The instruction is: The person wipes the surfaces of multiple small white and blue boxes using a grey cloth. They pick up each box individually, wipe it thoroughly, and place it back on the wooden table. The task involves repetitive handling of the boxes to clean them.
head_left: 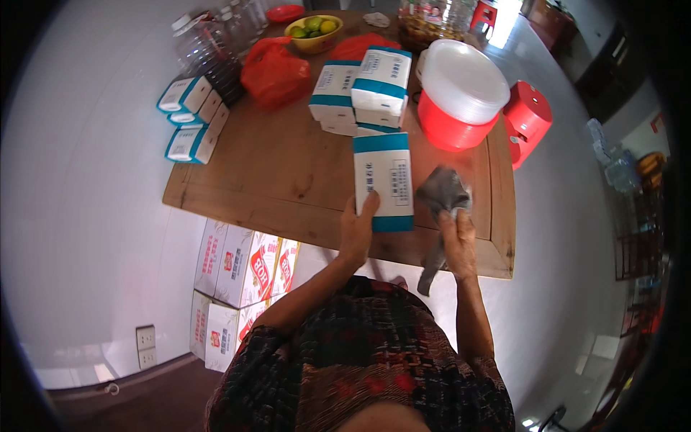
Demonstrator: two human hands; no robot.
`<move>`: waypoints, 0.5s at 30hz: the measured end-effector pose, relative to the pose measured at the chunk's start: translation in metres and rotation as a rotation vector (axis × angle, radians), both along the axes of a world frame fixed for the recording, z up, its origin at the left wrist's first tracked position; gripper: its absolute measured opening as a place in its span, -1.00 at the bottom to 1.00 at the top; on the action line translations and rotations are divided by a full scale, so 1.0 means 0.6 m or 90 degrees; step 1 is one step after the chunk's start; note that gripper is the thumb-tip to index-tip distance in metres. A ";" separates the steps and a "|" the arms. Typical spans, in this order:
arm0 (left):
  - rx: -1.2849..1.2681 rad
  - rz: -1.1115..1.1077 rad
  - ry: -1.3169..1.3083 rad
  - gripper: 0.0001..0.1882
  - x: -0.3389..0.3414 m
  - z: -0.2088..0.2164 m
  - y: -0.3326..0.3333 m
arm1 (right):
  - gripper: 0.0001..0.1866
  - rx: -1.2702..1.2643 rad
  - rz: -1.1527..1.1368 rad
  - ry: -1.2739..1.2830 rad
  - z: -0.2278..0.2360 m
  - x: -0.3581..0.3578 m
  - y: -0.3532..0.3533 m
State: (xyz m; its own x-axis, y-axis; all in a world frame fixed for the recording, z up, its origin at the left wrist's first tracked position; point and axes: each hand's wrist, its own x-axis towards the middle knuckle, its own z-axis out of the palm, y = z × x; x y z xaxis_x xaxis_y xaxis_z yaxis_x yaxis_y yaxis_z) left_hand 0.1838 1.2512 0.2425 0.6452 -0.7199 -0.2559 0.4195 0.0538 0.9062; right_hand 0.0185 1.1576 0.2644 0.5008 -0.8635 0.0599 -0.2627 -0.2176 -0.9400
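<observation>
My left hand [355, 234] is closed on the near left side of a white and teal tissue pack [389, 162], its thumb lying over the printed face. The pack is tilted up above the table's front part. To its right, my right hand [459, 241] grips a crumpled grey cloth [444, 189], one end of which dangles past the table edge. Just beyond the held pack, more packs of the same kind [381, 75] are stacked in two piles. Another small pile of these packs [193, 144] stands at the table's left edge, against the wall.
On the wooden table [288, 173] stand red tubs with whitish lids [464, 79], a red plastic bag [275, 72], a yellow bowl of green fruit [314, 45] and clear bottles [205, 50]. A red stool [529, 115] is at the right. Printed cartons [234, 266] are stacked below.
</observation>
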 end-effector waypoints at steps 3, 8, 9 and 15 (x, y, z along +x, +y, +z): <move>0.017 0.048 0.085 -0.44 -0.027 0.023 -0.001 | -0.55 -0.448 0.107 0.149 0.020 0.063 0.027; -0.022 0.201 0.063 -0.39 0.030 -0.018 0.021 | -0.57 -0.585 0.222 0.079 0.022 0.091 0.060; -0.007 0.235 0.043 -0.38 0.046 -0.014 0.033 | -0.58 -0.564 0.247 0.066 0.013 0.090 0.057; 0.027 0.492 0.015 -0.39 0.176 -0.042 0.109 | -0.58 -0.499 0.245 0.091 -0.037 0.103 0.021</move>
